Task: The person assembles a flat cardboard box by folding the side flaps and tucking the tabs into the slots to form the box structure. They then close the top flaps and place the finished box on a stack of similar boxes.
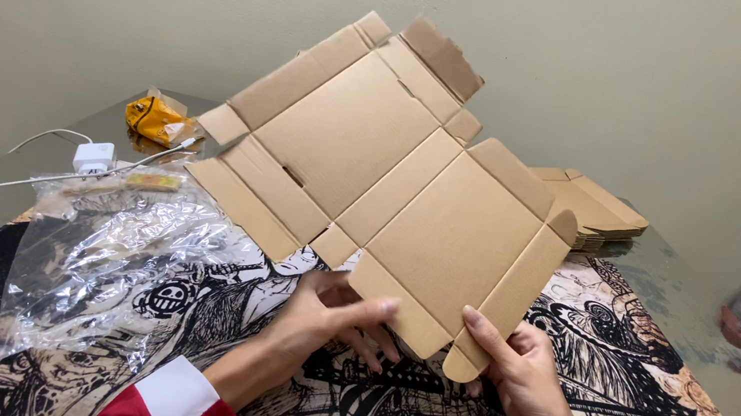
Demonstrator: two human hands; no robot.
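Observation:
A flat, unfolded brown cardboard box blank (377, 169) is held tilted up above the table. My left hand (326, 317) grips its near edge from below, thumb on top of the front flap. My right hand (519, 371) holds the near right corner, thumb pressed on a side flap that is bent upward. Both wrists show white cuffs with red sleeves.
A crumpled clear plastic bag (111, 269) lies at the left on a black-and-tan printed mat (663, 392). A stack of flat cardboard blanks (593, 212) sits at the back right. A white charger with cable (93, 156) and a yellow packet (155, 117) lie at the back left.

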